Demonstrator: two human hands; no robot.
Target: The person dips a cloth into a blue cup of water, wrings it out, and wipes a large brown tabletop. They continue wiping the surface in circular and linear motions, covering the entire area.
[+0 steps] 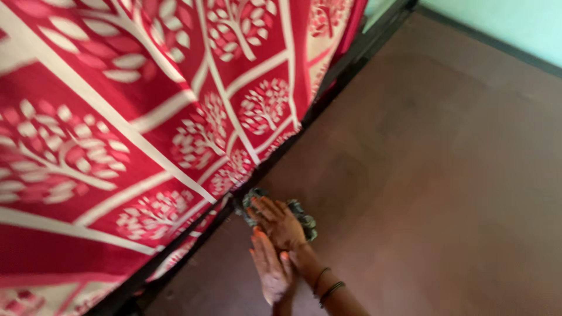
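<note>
A crumpled grey-green cloth (302, 217) lies on the brown floor (433, 175), right beside the dark lower edge of the bed. My right hand (280, 224), with dark bangles at the wrist, presses down on top of the cloth with its fingers spread over it. My left hand (269, 270) rests flat on the floor just behind the right hand. Its fingers are straight, point toward the cloth and hold nothing. Part of the cloth is hidden under my right hand.
A bed covered by a red sheet (117, 117) with cream tree patterns fills the left half. Its dark frame (328, 88) runs diagonally from the top right to the bottom left. A pale green wall (515, 23) with a dark skirting stands at the top right.
</note>
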